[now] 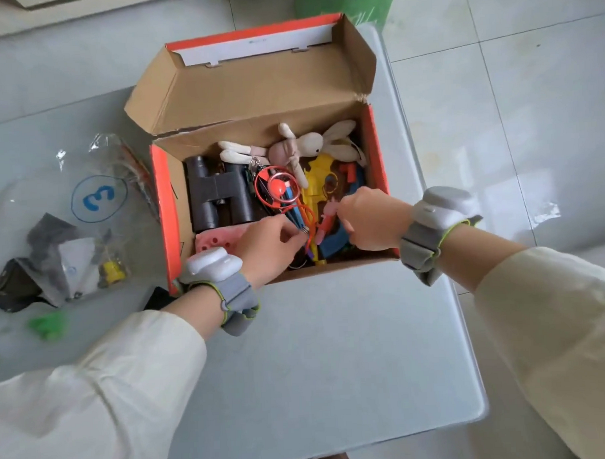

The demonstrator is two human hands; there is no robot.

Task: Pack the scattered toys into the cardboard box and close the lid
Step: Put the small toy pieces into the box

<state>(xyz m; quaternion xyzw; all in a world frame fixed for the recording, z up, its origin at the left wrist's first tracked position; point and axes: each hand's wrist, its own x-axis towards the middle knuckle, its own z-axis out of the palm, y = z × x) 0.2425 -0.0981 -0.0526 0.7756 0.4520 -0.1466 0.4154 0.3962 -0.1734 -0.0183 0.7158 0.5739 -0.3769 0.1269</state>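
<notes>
An orange cardboard box (163, 206) stands open on the table, its lid (255, 90) tilted back. Inside lie black binoculars (217, 194), a white plush rabbit (305, 146), a red ring toy (275, 189), a yellow toy gun (318, 180), a pink block (215, 241) and blue pieces. Both hands reach into the box's near side. My left hand (270, 244) pinches a small metal ring on an orange cord. My right hand (369, 220) pinches a small pink figure (326, 218); its fingertips are hidden.
To the left of the box lies a clear plastic bag (98, 202) marked with a blue 3, dark and grey bags (51, 258), a small yellow toy (112, 270) and a green toy (49, 325). The table edge (469, 343) runs along the right.
</notes>
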